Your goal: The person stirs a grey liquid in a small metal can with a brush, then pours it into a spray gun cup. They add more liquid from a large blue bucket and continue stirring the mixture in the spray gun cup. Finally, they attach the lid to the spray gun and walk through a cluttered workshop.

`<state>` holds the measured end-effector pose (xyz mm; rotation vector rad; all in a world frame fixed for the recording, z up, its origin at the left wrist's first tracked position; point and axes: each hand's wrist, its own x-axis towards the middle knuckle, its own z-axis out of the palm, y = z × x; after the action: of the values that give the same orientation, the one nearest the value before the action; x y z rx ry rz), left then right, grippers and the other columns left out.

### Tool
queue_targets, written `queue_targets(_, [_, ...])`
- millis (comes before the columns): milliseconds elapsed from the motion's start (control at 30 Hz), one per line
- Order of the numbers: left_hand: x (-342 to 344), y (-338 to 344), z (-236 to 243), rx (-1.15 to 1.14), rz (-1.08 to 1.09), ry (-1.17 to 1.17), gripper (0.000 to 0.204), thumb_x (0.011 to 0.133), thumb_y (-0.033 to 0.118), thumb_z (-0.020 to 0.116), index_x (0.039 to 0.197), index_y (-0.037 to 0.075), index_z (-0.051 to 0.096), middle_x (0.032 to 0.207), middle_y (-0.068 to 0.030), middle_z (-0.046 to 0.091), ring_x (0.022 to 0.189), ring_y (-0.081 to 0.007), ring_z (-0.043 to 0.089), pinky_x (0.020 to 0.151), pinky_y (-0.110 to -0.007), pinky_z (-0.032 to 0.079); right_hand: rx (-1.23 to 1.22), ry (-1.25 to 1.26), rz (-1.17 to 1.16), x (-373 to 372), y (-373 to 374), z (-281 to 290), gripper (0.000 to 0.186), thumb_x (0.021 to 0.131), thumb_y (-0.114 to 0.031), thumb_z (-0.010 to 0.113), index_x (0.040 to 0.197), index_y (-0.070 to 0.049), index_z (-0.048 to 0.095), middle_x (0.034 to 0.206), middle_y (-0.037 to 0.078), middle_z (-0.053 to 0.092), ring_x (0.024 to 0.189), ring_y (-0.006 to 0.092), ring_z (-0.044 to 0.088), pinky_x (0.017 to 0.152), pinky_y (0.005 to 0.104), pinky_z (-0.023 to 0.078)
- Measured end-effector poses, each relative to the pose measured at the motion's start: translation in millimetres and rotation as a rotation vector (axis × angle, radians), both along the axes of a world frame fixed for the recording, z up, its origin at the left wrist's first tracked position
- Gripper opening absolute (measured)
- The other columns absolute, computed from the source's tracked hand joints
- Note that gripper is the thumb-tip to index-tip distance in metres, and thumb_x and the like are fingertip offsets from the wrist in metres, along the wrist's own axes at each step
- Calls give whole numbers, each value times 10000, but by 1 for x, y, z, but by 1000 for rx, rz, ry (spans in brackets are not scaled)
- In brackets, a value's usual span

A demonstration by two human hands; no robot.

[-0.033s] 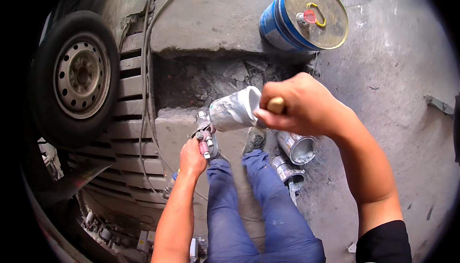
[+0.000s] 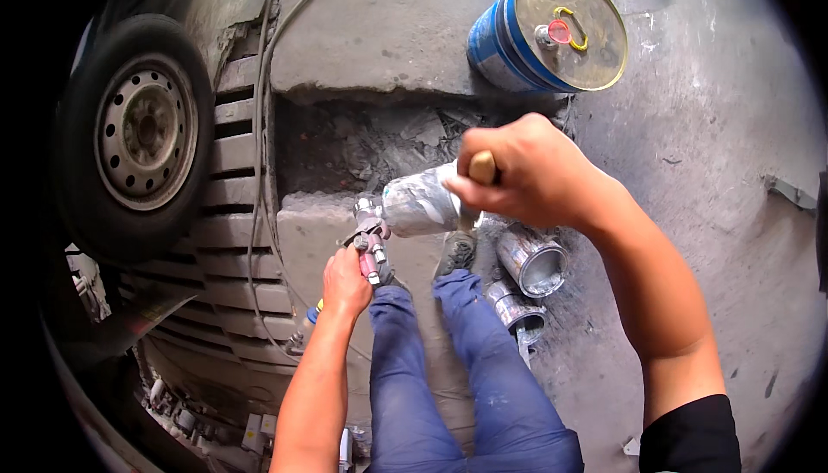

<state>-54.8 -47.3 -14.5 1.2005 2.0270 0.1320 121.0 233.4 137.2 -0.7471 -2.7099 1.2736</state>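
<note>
My left hand (image 2: 346,281) is closed around the handle of a spray gun (image 2: 370,242) with pinkish, paint-stained fittings. Attached to the gun, a paint-smeared silvery cup (image 2: 420,203) lies tilted, its mouth toward my right hand. In my right fist (image 2: 517,167) is a tool with a rounded wooden handle (image 2: 483,167), held at the cup's mouth. Its working end is hidden by my hand and the cup, so its kind cannot be made out.
Two open paint cans (image 2: 543,268) stand right of my legs. A blue drum (image 2: 509,37) with a red cap is at the far right. On the left are a wheel (image 2: 148,132), slotted grating (image 2: 231,233) and hoses (image 2: 261,119). A rubble-filled pit (image 2: 362,145) lies ahead.
My right hand has shifted slightly left and away from me with the wooden-handled tool, now covering more of the cup's mouth. My left hand and the spray gun have hardly moved.
</note>
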Motion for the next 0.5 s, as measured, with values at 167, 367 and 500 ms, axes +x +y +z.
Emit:
queue_targets(167, [2, -5, -4, 39, -44, 20, 223, 814, 98, 546, 1036, 67, 550, 912, -175, 573, 860, -393, 540, 756, -493, 436, 105, 91, -286, -10, 16, -18, 255, 800, -219, 703, 698, -38, 556, 555, 131, 568, 501, 293, 590, 473, 345, 465])
queue_targets(367, [0, -17, -15, 116, -35, 7, 224, 778, 77, 577, 1001, 68, 558, 894, -155, 565, 839, -383, 539, 729, -487, 433, -122, 54, -231, 2, -10, -4, 302, 810, -232, 718, 648, -40, 552, 547, 114, 558, 464, 221, 582, 440, 310, 425])
queue_targets(500, [4, -13, -13, 208, -47, -3, 207, 779, 37, 544, 982, 66, 572, 831, -148, 544, 782, -377, 518, 692, -456, 419, -31, -25, -393, 1, 21, -38, 334, 803, -264, 726, 674, -8, 555, 549, 121, 558, 475, 160, 541, 473, 319, 438])
